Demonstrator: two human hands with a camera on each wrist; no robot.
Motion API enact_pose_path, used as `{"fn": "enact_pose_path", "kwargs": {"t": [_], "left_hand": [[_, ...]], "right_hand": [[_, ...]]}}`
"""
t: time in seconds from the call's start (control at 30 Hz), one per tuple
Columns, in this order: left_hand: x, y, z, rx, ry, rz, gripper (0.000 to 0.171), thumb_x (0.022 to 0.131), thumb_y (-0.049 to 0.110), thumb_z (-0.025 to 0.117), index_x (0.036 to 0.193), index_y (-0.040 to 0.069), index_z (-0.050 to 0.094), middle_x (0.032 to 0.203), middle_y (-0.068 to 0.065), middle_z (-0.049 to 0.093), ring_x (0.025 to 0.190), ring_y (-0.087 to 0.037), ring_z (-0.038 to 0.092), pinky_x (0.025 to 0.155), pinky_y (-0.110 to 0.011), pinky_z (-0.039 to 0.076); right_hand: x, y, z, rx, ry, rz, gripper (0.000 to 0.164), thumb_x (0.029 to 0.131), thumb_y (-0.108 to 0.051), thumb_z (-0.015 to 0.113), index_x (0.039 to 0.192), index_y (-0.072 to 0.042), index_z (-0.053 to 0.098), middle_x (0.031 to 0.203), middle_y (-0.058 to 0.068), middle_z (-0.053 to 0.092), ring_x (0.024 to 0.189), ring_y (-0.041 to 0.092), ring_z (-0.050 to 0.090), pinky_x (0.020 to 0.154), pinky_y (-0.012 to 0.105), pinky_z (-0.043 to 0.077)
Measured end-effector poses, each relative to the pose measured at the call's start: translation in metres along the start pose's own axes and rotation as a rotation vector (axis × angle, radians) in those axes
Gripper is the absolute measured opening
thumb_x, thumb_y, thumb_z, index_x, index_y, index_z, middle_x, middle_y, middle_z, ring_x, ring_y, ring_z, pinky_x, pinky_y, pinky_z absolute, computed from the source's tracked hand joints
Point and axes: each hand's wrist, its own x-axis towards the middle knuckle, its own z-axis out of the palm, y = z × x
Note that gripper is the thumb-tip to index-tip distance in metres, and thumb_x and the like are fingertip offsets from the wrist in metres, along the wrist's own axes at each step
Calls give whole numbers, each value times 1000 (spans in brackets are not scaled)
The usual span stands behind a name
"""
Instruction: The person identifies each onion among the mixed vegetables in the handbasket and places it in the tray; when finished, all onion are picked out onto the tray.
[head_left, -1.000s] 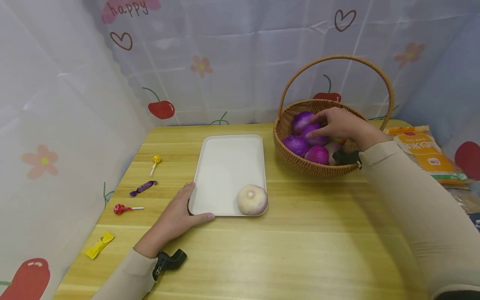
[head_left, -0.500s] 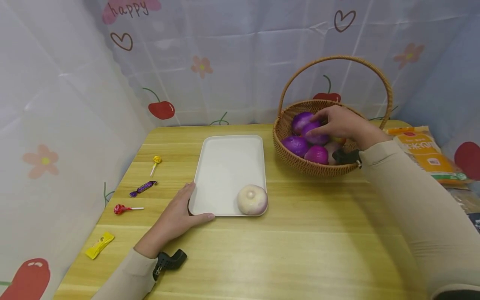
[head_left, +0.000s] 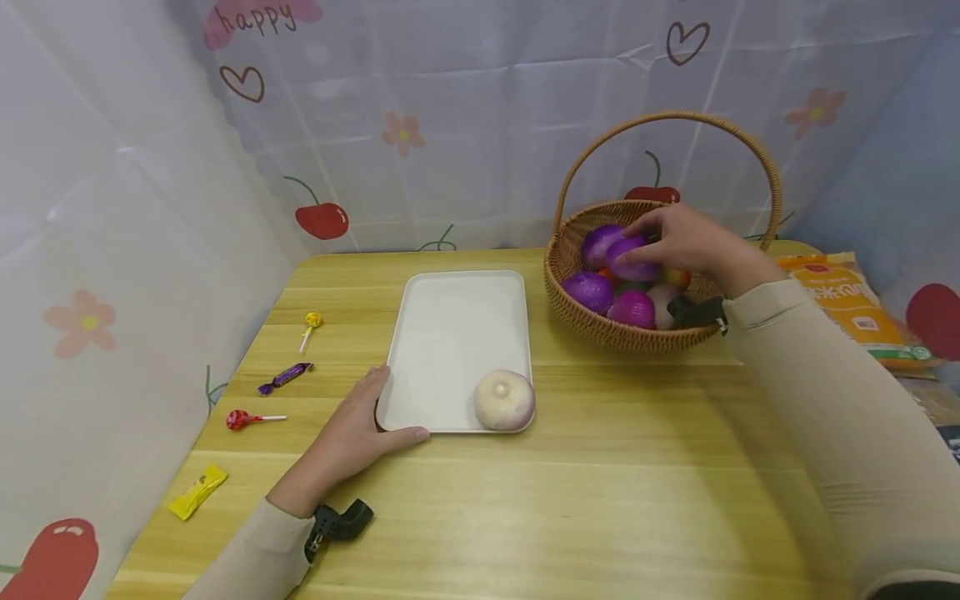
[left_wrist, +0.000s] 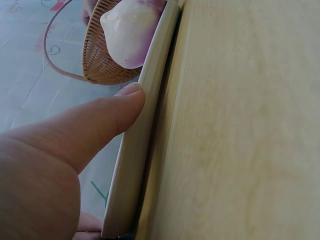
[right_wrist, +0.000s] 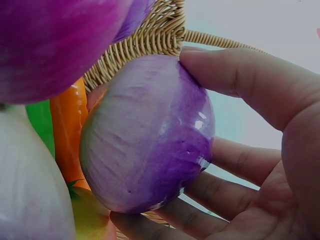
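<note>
In the head view my right hand (head_left: 686,242) reaches into the wicker basket (head_left: 622,337) and grips a purple onion (head_left: 632,260). In the right wrist view the onion (right_wrist: 150,135) is purple and white, between my thumb and fingers, with other vegetables close beside it. My left hand (head_left: 352,429) rests at the near left corner of a white tray (head_left: 450,333), its fingers along the left side. In the left wrist view its straight thumb (left_wrist: 120,107) touches the near rim. A white and purple onion (head_left: 504,400) lies in the tray's near right corner.
More purple onions (head_left: 588,292) lie in the basket, with an orange vegetable (right_wrist: 70,135) among them; its handle arches above. On the left lie a yellow lollipop (head_left: 312,321), a purple-wrapped candy (head_left: 287,378), a red lollipop (head_left: 240,419) and a yellow packet (head_left: 198,492). Orange bags (head_left: 847,300) stand right.
My right hand has lifted the gripped onion slightly, and more of the orange and green vegetables shows below it. The basket has shifted a little left. My left hand and the tray stay put.
</note>
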Motion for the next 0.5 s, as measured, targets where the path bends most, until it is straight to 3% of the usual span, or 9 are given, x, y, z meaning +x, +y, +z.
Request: {"fn": "enact_pose_path", "kwargs": {"t": [0.5], "left_hand": [[1, -1, 2, -2, 8, 19, 124, 83, 63, 84, 166, -3, 20, 169, -24, 21, 157, -41, 11, 123, -61, 17]], "right_hand": [[-3, -8, -6, 56, 41, 23, 74, 94, -48, 80, 145, 2, 60, 145, 30, 53, 131, 43, 48, 111, 62, 37]]}}
